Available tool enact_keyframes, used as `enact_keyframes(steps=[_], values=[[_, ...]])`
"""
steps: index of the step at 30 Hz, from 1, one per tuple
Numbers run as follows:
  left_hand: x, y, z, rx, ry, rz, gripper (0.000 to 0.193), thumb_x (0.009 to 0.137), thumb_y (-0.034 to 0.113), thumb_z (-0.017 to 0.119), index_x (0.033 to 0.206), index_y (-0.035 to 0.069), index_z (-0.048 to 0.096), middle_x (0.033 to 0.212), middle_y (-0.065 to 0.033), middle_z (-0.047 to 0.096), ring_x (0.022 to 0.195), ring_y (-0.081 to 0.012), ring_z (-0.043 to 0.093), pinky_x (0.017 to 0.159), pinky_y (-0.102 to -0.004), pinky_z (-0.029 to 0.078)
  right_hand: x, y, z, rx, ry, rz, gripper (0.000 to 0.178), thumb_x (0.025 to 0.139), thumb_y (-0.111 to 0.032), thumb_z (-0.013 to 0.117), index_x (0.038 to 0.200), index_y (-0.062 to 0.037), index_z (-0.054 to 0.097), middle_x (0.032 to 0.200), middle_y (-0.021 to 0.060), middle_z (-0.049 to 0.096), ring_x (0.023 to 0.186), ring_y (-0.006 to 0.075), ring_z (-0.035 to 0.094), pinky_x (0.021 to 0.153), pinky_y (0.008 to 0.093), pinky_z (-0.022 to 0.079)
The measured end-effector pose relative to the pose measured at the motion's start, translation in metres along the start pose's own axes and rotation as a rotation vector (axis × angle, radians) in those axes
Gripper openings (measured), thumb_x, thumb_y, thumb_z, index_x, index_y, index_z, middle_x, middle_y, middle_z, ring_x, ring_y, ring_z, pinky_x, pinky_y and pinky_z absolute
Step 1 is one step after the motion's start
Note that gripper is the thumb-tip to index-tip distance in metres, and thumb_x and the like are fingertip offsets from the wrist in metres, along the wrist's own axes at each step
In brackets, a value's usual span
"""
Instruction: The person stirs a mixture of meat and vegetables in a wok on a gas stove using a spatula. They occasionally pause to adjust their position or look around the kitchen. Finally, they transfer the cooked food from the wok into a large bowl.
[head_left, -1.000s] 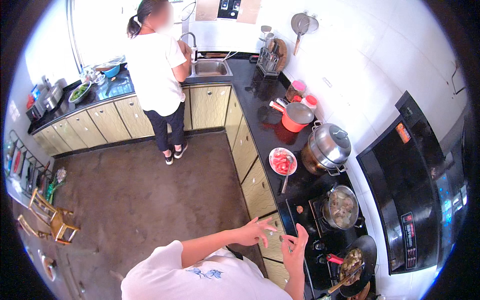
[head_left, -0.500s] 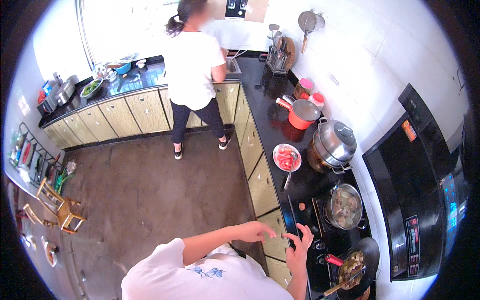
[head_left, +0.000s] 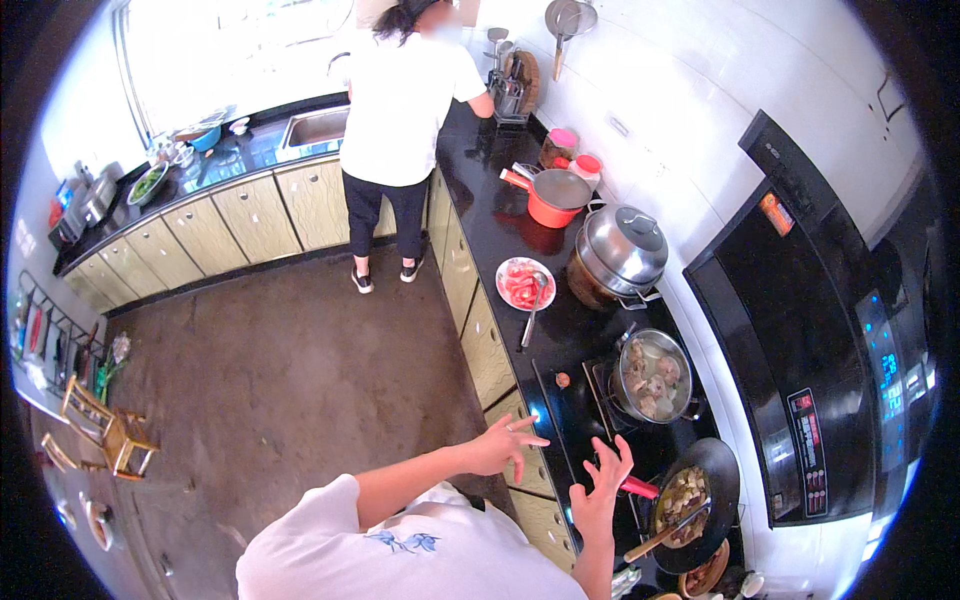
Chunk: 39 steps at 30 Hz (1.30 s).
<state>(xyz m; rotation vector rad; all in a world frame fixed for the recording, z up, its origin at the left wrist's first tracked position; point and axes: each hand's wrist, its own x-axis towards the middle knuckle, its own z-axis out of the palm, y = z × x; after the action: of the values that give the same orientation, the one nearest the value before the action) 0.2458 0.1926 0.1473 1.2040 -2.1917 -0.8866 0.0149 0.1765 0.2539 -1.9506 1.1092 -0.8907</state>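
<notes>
My left hand (head_left: 502, 446) hovers by the counter's front edge, fingers apart and nothing in it. Close to the wok's red handle (head_left: 638, 487) is my right hand (head_left: 602, 484), its fingers spread and bent; it looks empty, and I cannot tell whether it touches the handle. The black wok (head_left: 722, 480) sits on the near burner with chopped food (head_left: 680, 495) inside. A spatula with a wooden handle (head_left: 652, 542) rests in it, handle toward me. Beyond it, a steel pot (head_left: 652, 376) holds chunks of meat in pale liquid on the far burner.
A plate of cut tomatoes (head_left: 523, 284) with a spoon, a lidded steel steamer (head_left: 618, 254) and a red saucepan (head_left: 556, 200) line the right counter. Another person (head_left: 400, 120) stands at the far corner. The black range hood (head_left: 800, 350) juts out at right. A wooden chair (head_left: 118, 440) stands left.
My view has shifted right, so the counter things appear further left. The other person has moved right from the sink to the corner. Both my hands stay raised and empty.
</notes>
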Motion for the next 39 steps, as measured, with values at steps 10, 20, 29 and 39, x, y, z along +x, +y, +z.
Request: enact_keyframes(steps=[10,20,29,39], values=[[0.016,0.008,0.023,-0.371,0.412,0.063,0.087,0.087,-0.002,0.063,0.155,0.014,0.011,0.160,-0.0171,0.019,0.146,-0.0339,0.032,0.113,-0.0499,0.036,-0.019,0.008,-0.014,0.108,0.079,0.152,0.118,0.063,0.017,0.065,0.159,-0.0128,0.002,0.143,0.0155,0.027,0.077,0.0179,0.054,0.057,0.0266,0.055],[0.014,0.020,-0.011,-0.509,0.252,-0.046,0.089,0.091,0.003,0.065,0.156,0.009,0.005,0.155,-0.0193,0.021,0.135,-0.0329,0.048,0.110,-0.0451,0.041,-0.021,0.013,-0.017,-0.169,0.083,-0.063,0.091,0.066,0.008,0.069,0.150,-0.0079,0.037,0.144,0.0143,0.025,0.113,0.0266,0.049,0.092,0.0411,0.051],[0.023,0.006,0.008,0.057,0.360,0.159,0.055,0.080,0.031,0.079,0.132,0.029,0.061,0.126,-0.0152,0.046,0.120,-0.0387,0.040,0.106,-0.0521,0.027,-0.022,-0.009,-0.020,-0.443,0.006,-0.160,0.044,0.068,-0.012,0.077,0.112,-0.0191,0.073,0.153,0.0139,0.033,0.142,0.0427,0.026,0.115,0.0558,0.022],[0.062,0.065,0.023,-0.427,0.182,-0.027,0.098,0.084,-0.004,0.070,0.155,0.009,0.003,0.115,-0.0142,0.043,0.080,-0.0175,0.057,0.065,-0.0293,0.051,-0.075,0.024,-0.061,0.021,0.298,0.101,0.098,0.079,0.016,0.063,0.158,-0.0106,0.012,0.144,0.0174,0.028,0.100,0.0227,0.064,0.074,0.0296,0.061]])
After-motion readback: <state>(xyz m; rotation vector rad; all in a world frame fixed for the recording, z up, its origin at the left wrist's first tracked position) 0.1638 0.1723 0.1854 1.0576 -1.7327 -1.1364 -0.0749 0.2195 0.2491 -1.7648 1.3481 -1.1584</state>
